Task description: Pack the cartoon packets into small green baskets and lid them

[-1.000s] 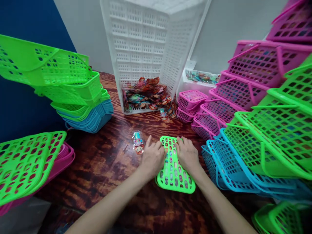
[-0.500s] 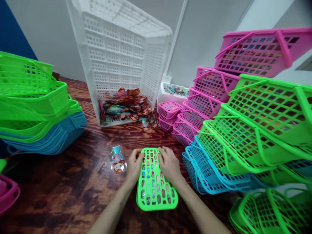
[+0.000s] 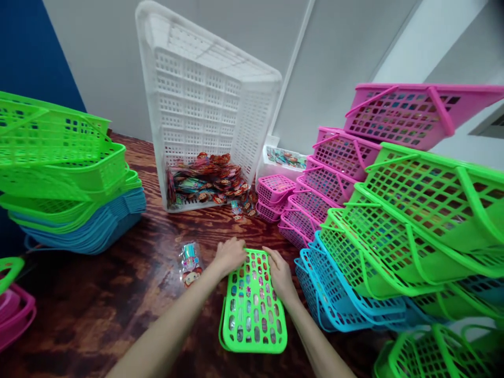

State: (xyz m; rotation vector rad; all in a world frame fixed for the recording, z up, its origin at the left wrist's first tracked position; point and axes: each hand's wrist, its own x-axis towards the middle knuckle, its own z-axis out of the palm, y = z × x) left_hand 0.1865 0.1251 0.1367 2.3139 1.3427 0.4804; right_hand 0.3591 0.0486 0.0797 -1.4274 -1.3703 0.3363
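Note:
Before me on the table lies a small green lidded basket (image 3: 255, 310), its slotted lid on top and small packets visible through the slots. My left hand (image 3: 231, 257) is curled over the basket's far left corner, its fingertips partly hidden. Along the far right edge, my right hand (image 3: 279, 270) grips the side, with fingers reaching to the far corner. The green handle (image 3: 222, 323) hangs down at the near left. Left of the basket lies a clear packet (image 3: 190, 264) with a red-haired cartoon figure, close to my left forearm.
A white crate (image 3: 197, 105) tipped on its side holds a heap of similar packets (image 3: 208, 178). On the right stand stacked pink baskets (image 3: 346, 152), green baskets (image 3: 433, 194) and blue baskets (image 3: 346, 294). Nested green baskets (image 3: 59, 142) and blue baskets (image 3: 90, 226) are at left.
My left hand has moved from the basket's left side up to its far left corner. My right hand stays at the right edge. The view has tilted slightly upward.

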